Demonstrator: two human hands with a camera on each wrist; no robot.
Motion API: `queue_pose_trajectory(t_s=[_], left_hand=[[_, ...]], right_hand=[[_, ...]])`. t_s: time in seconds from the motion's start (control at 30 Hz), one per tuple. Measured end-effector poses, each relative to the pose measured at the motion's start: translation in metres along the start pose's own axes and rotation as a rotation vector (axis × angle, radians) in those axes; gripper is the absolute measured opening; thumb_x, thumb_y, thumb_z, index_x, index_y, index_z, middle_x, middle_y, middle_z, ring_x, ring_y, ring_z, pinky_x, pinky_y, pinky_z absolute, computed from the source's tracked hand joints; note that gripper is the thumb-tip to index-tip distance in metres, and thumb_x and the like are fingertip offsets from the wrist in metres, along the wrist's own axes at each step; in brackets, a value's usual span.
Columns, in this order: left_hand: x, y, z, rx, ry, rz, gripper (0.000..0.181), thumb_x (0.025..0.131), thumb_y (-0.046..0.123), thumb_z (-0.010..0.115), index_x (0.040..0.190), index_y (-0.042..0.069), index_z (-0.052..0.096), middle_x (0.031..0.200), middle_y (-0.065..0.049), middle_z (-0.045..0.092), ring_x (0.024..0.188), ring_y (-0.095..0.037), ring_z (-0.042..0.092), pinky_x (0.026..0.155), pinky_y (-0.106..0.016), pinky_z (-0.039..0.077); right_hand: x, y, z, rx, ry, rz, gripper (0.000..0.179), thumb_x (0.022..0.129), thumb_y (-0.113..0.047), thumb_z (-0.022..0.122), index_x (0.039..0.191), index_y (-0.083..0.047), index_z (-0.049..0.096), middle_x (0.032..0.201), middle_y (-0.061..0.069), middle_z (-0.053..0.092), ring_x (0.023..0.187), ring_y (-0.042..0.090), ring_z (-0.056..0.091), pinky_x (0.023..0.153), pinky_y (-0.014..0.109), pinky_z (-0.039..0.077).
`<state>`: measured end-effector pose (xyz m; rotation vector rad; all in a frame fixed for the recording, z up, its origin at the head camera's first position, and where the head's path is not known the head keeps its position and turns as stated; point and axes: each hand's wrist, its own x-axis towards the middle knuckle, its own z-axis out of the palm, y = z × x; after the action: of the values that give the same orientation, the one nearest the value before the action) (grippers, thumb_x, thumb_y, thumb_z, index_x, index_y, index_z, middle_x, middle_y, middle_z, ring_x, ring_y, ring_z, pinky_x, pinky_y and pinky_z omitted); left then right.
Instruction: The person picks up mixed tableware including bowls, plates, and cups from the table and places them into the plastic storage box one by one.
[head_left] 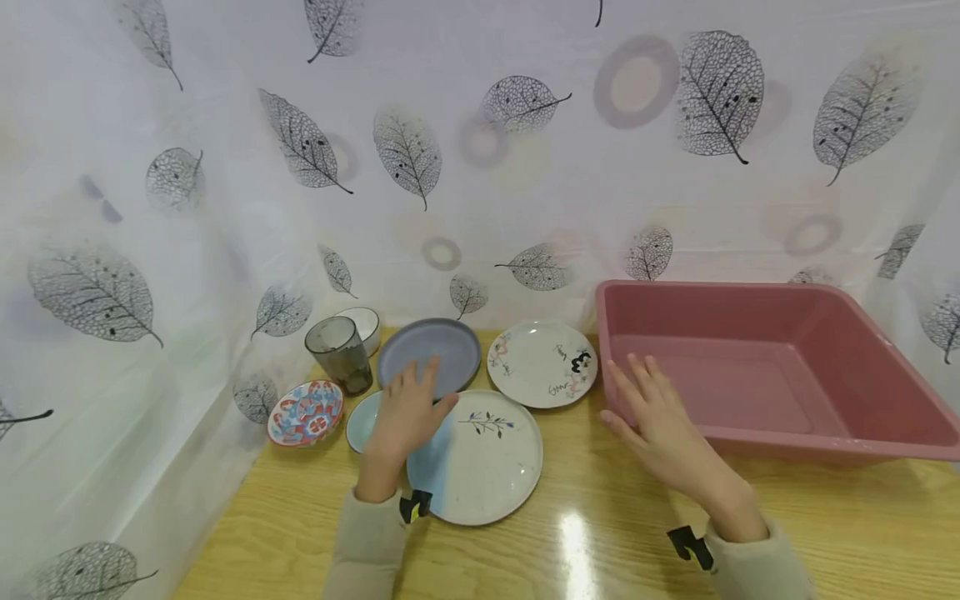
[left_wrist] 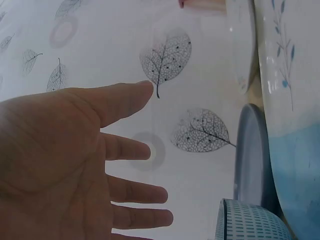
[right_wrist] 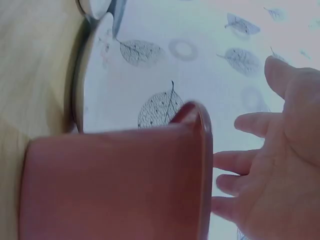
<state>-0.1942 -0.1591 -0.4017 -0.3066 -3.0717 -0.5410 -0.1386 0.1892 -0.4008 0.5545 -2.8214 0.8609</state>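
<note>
My left hand (head_left: 405,421) hovers palm down with fingers spread, holding nothing. Under and beside it lie a white-and-blue plate (head_left: 495,467), a grey plate (head_left: 431,350) and a light-blue bowl (head_left: 362,423), which the hand partly hides; its ribbed outer wall shows in the left wrist view. My right hand (head_left: 667,433), fingers extended and holding nothing, is by the left side of a pink basin (head_left: 750,367). In the right wrist view its fingers (right_wrist: 232,160) are near the basin's rim; contact cannot be told. A white flowered plate (head_left: 536,358) lies left of the basin.
At the left stand a grey drinking glass (head_left: 341,354), a white bowl (head_left: 366,325) behind it, and a red-and-blue patterned dish (head_left: 306,414). A leaf-print curtain (head_left: 465,183) hangs behind and left of the wooden table (head_left: 525,558).
</note>
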Motion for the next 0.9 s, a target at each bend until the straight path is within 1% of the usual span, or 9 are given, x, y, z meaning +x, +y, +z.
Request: queue_pose_trajectory(t_s=[0.13,0.23,0.37,0.43,0.5,0.6,0.67,0.77,0.9], left_hand=[[-0.002,-0.002,-0.002,0.008,0.002,-0.001,0.071,0.101,0.041,0.056,0.155,0.005,0.028,0.15,-0.037,0.031,0.137,-0.056,0.031,0.111,-0.07,0.028],[-0.003,-0.002,-0.003,0.007,0.002,-0.001,0.071,0.1,0.039,0.057,0.155,0.004,0.029,0.149,-0.037,0.031,0.136,-0.056,0.031,0.11,-0.07,0.029],[-0.003,-0.002,-0.003,-0.005,0.012,0.004,0.07,0.1,0.038,0.058,0.154,0.002,0.03,0.15,-0.038,0.03,0.137,-0.056,0.031,0.11,-0.07,0.029],[-0.003,-0.003,-0.003,-0.005,0.017,0.009,0.07,0.101,0.039,0.057,0.154,0.002,0.03,0.151,-0.038,0.028,0.137,-0.056,0.029,0.111,-0.069,0.028],[-0.002,-0.004,-0.003,-0.005,0.029,0.017,0.07,0.101,0.039,0.057,0.154,0.002,0.03,0.151,-0.038,0.026,0.138,-0.056,0.028,0.111,-0.07,0.028],[-0.001,-0.004,-0.003,-0.003,0.043,0.027,0.069,0.101,0.039,0.056,0.153,0.002,0.031,0.152,-0.038,0.025,0.138,-0.056,0.028,0.11,-0.07,0.029],[-0.001,-0.005,-0.004,-0.007,0.051,0.032,0.068,0.101,0.038,0.057,0.153,0.002,0.032,0.151,-0.039,0.026,0.137,-0.057,0.029,0.109,-0.071,0.03],[-0.001,-0.004,-0.005,-0.007,0.052,0.031,0.068,0.101,0.039,0.057,0.152,0.002,0.032,0.151,-0.039,0.026,0.137,-0.056,0.03,0.109,-0.07,0.03],[-0.001,-0.003,-0.005,-0.003,0.046,0.03,0.068,0.101,0.038,0.056,0.153,0.001,0.032,0.151,-0.039,0.026,0.137,-0.056,0.03,0.109,-0.07,0.031]], right_hand=[[0.001,-0.007,0.01,-0.021,0.01,-0.033,0.071,0.101,-0.041,0.053,0.159,-0.012,0.023,0.164,0.021,0.01,0.151,0.039,-0.003,0.119,0.066,0.005],[0.003,-0.014,0.022,-0.038,0.054,-0.096,0.069,0.099,-0.039,0.059,0.156,-0.013,0.031,0.162,0.021,0.018,0.15,0.041,0.006,0.117,0.067,0.014],[0.004,-0.026,0.039,-0.038,0.1,-0.186,0.06,0.097,-0.03,0.065,0.148,-0.008,0.044,0.15,0.021,0.04,0.14,0.041,0.036,0.11,0.061,0.038],[0.004,-0.032,0.047,-0.025,0.093,-0.19,0.055,0.096,-0.028,0.067,0.144,-0.008,0.049,0.14,0.017,0.049,0.125,0.034,0.052,0.098,0.051,0.052],[0.003,-0.037,0.052,0.006,0.073,-0.162,0.051,0.096,-0.026,0.067,0.141,-0.008,0.052,0.125,0.012,0.057,0.106,0.027,0.063,0.079,0.038,0.059],[0.004,-0.043,0.059,0.101,0.03,-0.08,0.046,0.095,-0.021,0.068,0.136,-0.007,0.055,0.103,0.005,0.063,0.079,0.015,0.064,0.059,0.025,0.053],[0.006,-0.045,0.063,0.182,-0.004,-0.008,0.044,0.094,-0.018,0.068,0.134,-0.005,0.056,0.09,0.001,0.062,0.066,0.009,0.059,0.052,0.02,0.048],[0.01,-0.043,0.068,0.297,-0.054,0.097,0.043,0.094,-0.014,0.067,0.134,-0.001,0.055,0.081,-0.001,0.061,0.055,0.004,0.053,0.047,0.021,0.047],[0.013,-0.036,0.075,0.45,-0.134,0.215,0.049,0.096,-0.015,0.064,0.138,0.002,0.048,0.08,0.005,0.061,0.052,0.013,0.056,0.044,0.027,0.051]])
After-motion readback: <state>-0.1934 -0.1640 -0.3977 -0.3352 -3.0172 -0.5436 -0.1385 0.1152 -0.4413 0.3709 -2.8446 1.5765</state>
